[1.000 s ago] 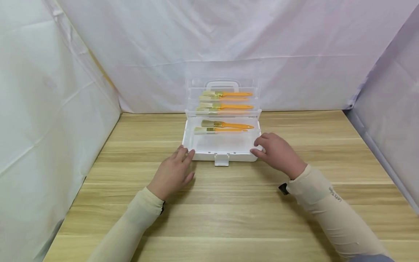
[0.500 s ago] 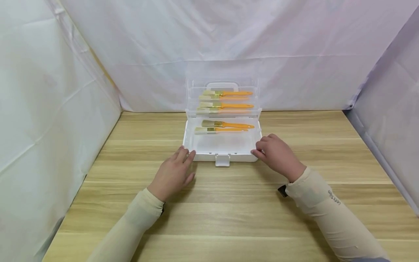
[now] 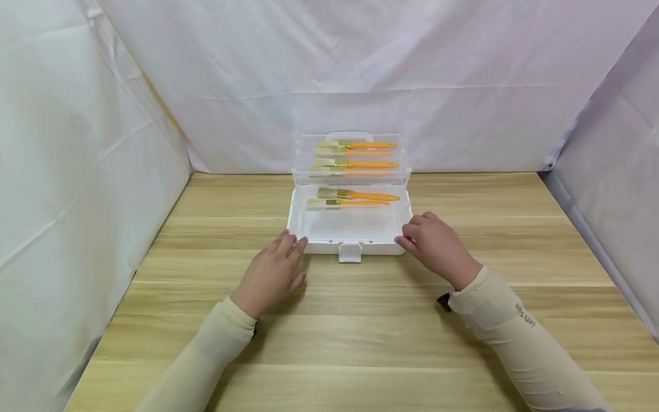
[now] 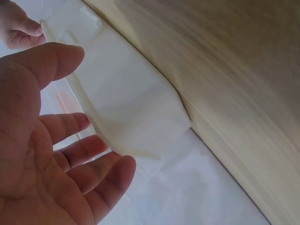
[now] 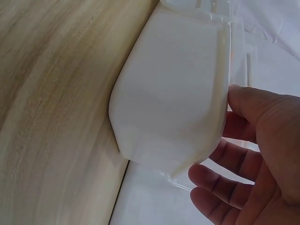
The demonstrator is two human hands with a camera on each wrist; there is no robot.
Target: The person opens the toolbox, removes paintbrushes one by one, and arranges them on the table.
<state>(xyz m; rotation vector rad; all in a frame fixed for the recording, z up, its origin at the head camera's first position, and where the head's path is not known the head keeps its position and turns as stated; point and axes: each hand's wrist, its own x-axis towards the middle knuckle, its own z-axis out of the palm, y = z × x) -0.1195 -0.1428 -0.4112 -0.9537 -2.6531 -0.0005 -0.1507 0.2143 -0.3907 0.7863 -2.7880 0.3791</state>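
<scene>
A white plastic storage box (image 3: 350, 248) stands unfolded at the back of the table, its front latch hanging down. Two paintbrushes (image 3: 360, 196) with orange handles lie in its base; more such brushes (image 3: 370, 165) rest in two clear raised trays behind. At the box's front left corner, my left hand (image 3: 270, 274) touches the rim with its fingertips, thumb held apart, as the left wrist view also shows. My right hand (image 3: 437, 246) holds the front right corner, thumb on the rim and fingers curled round the side; the right wrist view shows the thumb (image 5: 248, 101) against the rim.
The wooden table (image 3: 340, 337) extends in front of the box and to both sides. White cloth (image 3: 247, 86) hangs close behind the box, with further cloth walls at left and right.
My right hand's fingers have closed in on the box's right corner. The box has shifted very slightly to the right; my left hand stays at its corner.
</scene>
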